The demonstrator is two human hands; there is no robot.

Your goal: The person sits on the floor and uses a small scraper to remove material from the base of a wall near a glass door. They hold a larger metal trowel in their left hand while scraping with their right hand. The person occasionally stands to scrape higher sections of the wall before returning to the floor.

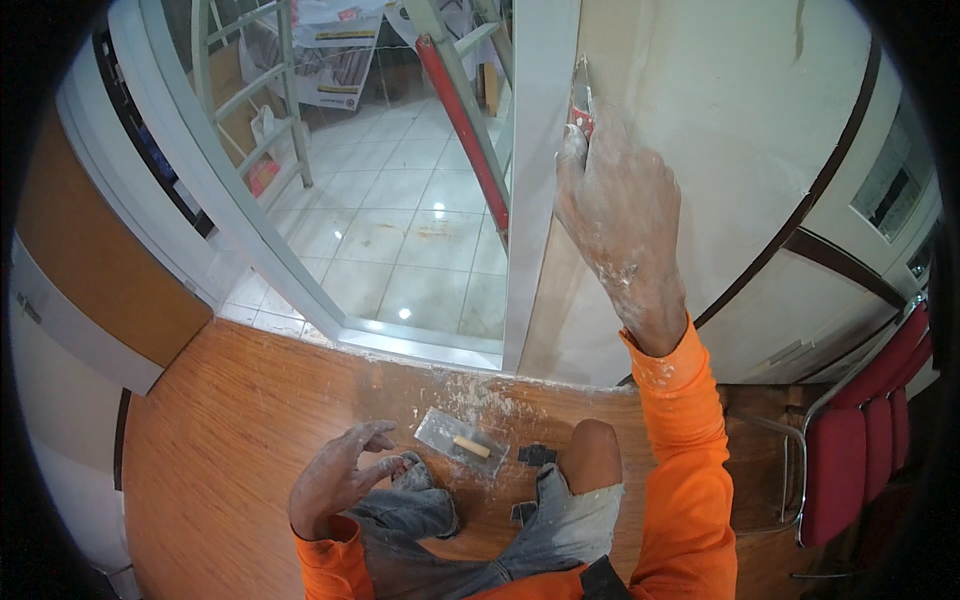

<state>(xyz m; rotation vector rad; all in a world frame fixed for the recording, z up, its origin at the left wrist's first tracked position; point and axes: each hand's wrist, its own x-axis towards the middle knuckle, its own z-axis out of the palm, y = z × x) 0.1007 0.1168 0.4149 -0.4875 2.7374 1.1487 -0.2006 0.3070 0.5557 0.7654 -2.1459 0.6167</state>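
Reaching up and forward, my right hand (625,190) is closed round a small tool with a red handle and a narrow, pointed metal blade (581,92). The blade lies along the joint between the white door frame (535,200) and the pale wall panel (690,140). White dust coats the fingers and wrist. My left hand (345,465) hovers over my left knee, fingers apart, with nothing in it. On the floor between my knees lies a flat steel trowel (462,444) with a wooden handle.
White crumbs (470,395) litter the wooden floor by the sill. Dark flat pieces (537,455) lie beside the trowel. Beyond the doorway, ladders (470,140) stand on white tiles. A red chair (860,440) is at the right, a brown and white door (100,240) at the left.
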